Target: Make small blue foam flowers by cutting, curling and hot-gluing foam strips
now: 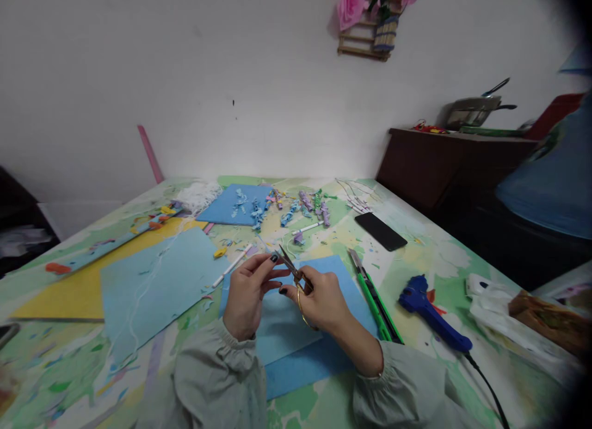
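My right hand (324,296) is wrapped round the gold handles of a pair of scissors (293,265), their blades pointing up and to the left. Close by the blades, my left hand (252,287) has its thumb and fingers pinched together; whatever sits between them is too small to make out. Both hands are above blue felt sheets (300,370), a lighter one lying on a darker one. Beyond my hands lies a white stick (231,267), and farther back are several curled blue and purple paper-like pieces (290,213).
At right are a green utility knife (374,299), a blue glue gun (432,315) with a cord, and a black phone (380,231). Light blue (161,281) and yellow sheets (60,293) lie left. White string (198,198) is heaped at the back. A person in blue (550,176) is at right.
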### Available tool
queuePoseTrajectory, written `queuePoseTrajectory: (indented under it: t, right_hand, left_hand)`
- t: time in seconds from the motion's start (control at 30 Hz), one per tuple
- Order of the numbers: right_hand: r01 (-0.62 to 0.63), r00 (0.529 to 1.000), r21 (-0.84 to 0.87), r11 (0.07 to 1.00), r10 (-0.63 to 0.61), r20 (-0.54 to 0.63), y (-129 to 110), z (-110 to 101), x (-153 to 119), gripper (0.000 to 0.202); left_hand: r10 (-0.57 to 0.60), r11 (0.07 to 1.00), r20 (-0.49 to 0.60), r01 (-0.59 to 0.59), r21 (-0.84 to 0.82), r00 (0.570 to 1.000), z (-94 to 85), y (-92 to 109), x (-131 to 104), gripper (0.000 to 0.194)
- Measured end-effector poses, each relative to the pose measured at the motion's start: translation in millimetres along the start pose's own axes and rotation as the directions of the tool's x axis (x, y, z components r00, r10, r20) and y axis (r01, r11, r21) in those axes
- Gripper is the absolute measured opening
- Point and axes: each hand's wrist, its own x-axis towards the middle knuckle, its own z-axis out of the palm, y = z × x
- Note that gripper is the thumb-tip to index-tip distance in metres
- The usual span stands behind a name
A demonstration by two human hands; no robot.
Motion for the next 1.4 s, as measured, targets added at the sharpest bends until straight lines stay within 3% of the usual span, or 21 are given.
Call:
queuePoseTrajectory:
  t: [0.53, 1.4]
  right_hand:
    - [-0.018, 0.999, -0.049, 0.999, 0.017, -0.030, 0.6, 5.0, -1.4, 0.033]
    - [-0.005, 0.998, -0.063, 0.998, 0.001, -0.056, -0.2, 3.6, 0.0, 0.030]
  left_hand:
    - [-0.059, 0.995, 0.035, 0.062, -0.075, 0.998, 5.5, -7.0, -2.4, 0.027]
    - [-0.049, 0.995, 0.057, 0.054, -0.080, 0.997, 4.2, -9.0, -3.1, 0.024]
